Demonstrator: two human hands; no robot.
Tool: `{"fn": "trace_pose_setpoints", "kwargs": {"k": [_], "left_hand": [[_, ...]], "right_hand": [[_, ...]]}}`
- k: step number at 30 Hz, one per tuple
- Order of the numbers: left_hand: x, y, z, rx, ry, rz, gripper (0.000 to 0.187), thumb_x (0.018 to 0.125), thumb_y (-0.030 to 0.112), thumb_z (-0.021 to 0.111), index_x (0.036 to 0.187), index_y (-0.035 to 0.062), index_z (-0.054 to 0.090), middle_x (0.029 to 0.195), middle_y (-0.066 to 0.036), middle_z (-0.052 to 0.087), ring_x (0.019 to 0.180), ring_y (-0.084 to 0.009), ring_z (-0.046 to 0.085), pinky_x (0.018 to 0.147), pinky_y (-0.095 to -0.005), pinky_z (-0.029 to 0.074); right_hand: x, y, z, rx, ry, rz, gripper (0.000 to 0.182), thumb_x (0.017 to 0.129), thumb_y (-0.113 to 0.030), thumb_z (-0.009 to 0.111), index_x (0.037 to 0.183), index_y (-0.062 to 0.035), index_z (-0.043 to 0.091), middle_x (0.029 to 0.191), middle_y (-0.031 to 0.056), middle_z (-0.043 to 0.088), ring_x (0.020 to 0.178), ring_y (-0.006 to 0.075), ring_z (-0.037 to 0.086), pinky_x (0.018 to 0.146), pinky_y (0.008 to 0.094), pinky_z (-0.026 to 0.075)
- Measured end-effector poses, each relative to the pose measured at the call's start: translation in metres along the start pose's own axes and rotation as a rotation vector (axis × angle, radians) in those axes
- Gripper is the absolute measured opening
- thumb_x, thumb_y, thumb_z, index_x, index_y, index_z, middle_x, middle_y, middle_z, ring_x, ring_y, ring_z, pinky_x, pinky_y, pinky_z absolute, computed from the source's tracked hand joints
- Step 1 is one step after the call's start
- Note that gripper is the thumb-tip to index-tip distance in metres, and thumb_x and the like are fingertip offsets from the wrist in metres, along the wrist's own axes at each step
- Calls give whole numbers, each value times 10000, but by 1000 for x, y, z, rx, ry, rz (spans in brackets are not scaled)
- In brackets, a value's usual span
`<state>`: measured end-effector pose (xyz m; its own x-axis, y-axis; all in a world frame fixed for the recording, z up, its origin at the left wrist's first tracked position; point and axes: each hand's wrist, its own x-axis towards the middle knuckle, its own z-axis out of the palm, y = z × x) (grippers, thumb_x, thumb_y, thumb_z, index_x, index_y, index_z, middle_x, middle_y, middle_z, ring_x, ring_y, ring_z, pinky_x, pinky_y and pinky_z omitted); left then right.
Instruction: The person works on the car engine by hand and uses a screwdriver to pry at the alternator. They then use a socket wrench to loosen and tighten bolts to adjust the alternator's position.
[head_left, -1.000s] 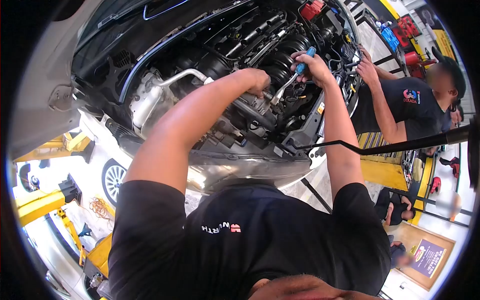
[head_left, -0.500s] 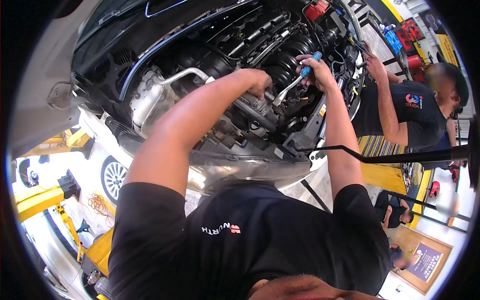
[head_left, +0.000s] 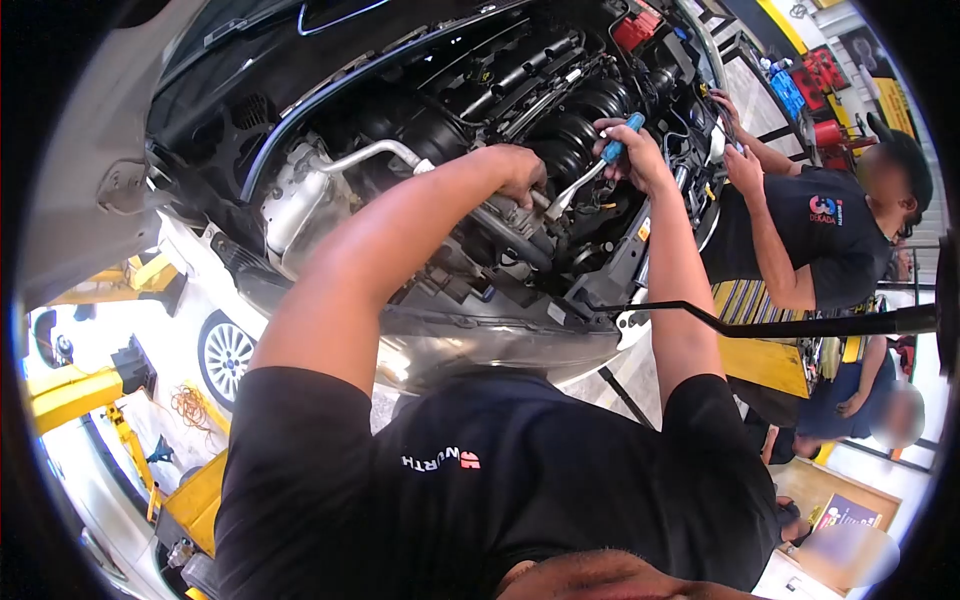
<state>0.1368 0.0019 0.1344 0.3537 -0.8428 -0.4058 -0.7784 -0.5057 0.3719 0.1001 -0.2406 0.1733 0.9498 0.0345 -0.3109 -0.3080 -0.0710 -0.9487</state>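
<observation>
Blue-handled tool [head_left: 590, 177] gripped in our right hand [head_left: 638, 156], inside the engine bay's front edge [head_left: 522, 303]: we should keep it steady; what our curled left hand [head_left: 515, 172] grips, we cannot tell.

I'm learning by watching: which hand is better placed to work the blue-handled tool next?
Probably the right hand: it grips the blue-handled tool, its shaft angled toward the left hand.

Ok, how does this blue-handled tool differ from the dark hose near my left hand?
The blue-handled tool has a bright blue grip and silvery shaft; the dark hose is blackish grey. The tool's shaft is slimmer than the hose. Your right hand grips the tool, while the hose lies near your left hand. Both are elongated.
</observation>
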Motion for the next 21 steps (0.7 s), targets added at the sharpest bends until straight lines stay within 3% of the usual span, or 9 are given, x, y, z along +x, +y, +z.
{"fn": "trace_pose_setpoints", "kwargs": {"k": [3,4,6,8,11,14,17,19,21], "left_hand": [[14,-5,7,-5,-19,-28,536,784,400,810,1273,219,684,1196,-118,705,1141,-312,646,971,-418,507],[18,-8,9,-29,-14,-20,486,780,378,810,1234,234,710,1187,-96,715,1113,-285,666,948,-410,521],[34,-16,19,-128,-19,-90,506,755,384,831,1212,199,716,1181,-108,715,1112,-286,667,943,-413,521],[42,-22,17,-290,-28,-230,553,706,396,875,1168,130,728,1170,-133,717,1111,-287,669,933,-419,522],[26,-21,15,-65,19,-65,509,761,401,831,1200,168,723,1185,-121,714,1123,-294,662,949,-420,516],[5,-4,4,-23,8,35,503,813,377,782,1248,140,692,1205,-153,697,1145,-335,643,986,-430,493],[17,-6,6,16,-26,-27,503,801,379,801,1271,237,692,1222,-87,701,1158,-284,643,981,-416,503],[16,-11,10,-26,-16,11,496,795,383,806,1252,221,702,1210,-96,705,1154,-283,646,978,-413,504],[26,-16,12,-49,-6,71,490,789,386,812,1232,204,712,1198,-105,709,1150,-282,650,976,-409,505]], "right_hand": [[-6,-22,22,-179,-86,-78,382,897,-207,591,1230,-23,629,788,81,700,500,121,623,404,222,480],[-32,-52,57,-336,-104,-69,317,870,-181,630,1133,-7,668,782,72,691,488,118,607,426,223,481],[-57,-62,100,-780,-451,-397,183,815,-162,718,936,-28,743,777,44,708,688,143,669,620,319,539],[-72,-56,126,-1113,-553,-417,157,812,-137,717,938,-49,753,789,37,720,744,146,674,688,348,534],[-58,-53,76,-582,-249,-167,205,821,-167,696,949,-9,727,780,84,717,615,118,654,514,260,518],[1,1,0,-33,-76,-77,359,909,-198,544,1197,7,607,799,98,685,453,145,596,390,238,469],[2,-9,9,-87,-45,-24,378,908,-208,539,1229,-19,601,796,95,684,454,138,594,384,227,458],[-34,-54,59,-391,-150,-63,313,868,-188,630,1125,-14,675,794,85,705,529,124,637,439,217,482],[-68,-68,110,-821,-424,-294,210,796,-203,714,941,-55,748,746,86,718,673,198,695,619,342,545]]}}
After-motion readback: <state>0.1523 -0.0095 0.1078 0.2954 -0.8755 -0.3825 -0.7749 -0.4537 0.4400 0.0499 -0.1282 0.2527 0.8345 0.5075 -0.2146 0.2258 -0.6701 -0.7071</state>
